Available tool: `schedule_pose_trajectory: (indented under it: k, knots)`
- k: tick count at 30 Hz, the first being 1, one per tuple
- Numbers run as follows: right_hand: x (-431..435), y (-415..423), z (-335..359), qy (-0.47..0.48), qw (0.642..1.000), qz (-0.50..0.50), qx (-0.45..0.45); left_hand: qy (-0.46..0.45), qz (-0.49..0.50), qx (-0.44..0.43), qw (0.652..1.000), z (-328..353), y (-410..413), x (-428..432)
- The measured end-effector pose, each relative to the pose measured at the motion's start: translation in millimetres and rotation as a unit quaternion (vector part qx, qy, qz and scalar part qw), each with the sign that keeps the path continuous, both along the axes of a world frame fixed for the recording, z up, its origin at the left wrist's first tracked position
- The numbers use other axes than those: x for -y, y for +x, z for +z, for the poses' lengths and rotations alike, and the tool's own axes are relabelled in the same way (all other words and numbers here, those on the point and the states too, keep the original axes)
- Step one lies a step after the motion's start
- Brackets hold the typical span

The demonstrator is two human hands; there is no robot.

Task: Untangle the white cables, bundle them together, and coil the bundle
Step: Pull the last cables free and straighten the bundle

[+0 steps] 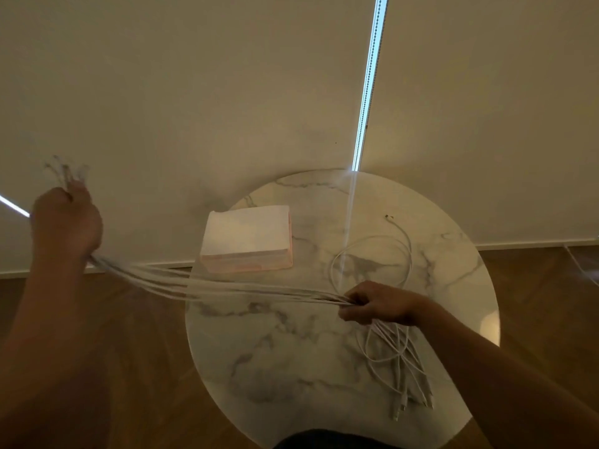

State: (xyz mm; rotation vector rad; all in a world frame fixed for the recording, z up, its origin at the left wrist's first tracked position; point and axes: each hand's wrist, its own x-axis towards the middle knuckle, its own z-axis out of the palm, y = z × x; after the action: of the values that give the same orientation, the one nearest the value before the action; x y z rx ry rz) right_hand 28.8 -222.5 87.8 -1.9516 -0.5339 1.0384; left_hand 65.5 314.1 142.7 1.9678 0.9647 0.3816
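Note:
Several white cables (214,285) stretch as one bundle between my two hands. My left hand (66,222) grips one end, raised off the table's left side, with short plug ends sticking out above the fist. Over the table's right half, my right hand (379,303) grips the bundle. Beyond it the loose tails (402,367) spread over the marble towards the near right edge. One separate white cable (372,254) lies in a loop on the table behind my right hand.
The round marble table (291,351) stands against a pale wall. A white box with a pink side (249,238) sits at the table's back left. Wooden floor surrounds the table. A bright strip of light (369,92) runs down the wall.

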Motion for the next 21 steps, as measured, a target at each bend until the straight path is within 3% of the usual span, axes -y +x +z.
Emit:
schedule_pose_trajectory:
  k: [2, 3, 6, 8, 10, 13, 21]
  knots:
    - [9, -2, 13, 0.072, 0.988, -0.025, -0.134, 0.117, -0.050, -0.040, 0.991, 4, -5, 27]
    - [9, -3, 18, 0.070, 0.988, -0.027, -0.133, 0.133, -0.121, -0.065, 0.982, 55, -25, 93]
    - [-14, -6, 32, -0.020, 1.000, 0.003, 0.018, 0.155, -0.265, -0.072, 0.949, 78, -49, 192]
    - [-34, -7, 40, -0.060, 0.994, 0.025, 0.084, 0.101, -0.334, -0.131, 0.928, 57, -52, 232]
    - [-45, -8, 45, -0.080, 0.989, 0.030, 0.120, 0.063, -0.385, -0.133, 0.911, 36, -57, 266]
    - [-43, -9, 48, -0.096, 0.985, 0.020, 0.143, 0.086, -0.424, -0.087, 0.897, 14, -64, 293]
    - [-35, -13, 48, -0.117, 0.981, 0.032, 0.151, 0.089, -0.430, -0.061, 0.896, 2, -57, 298]
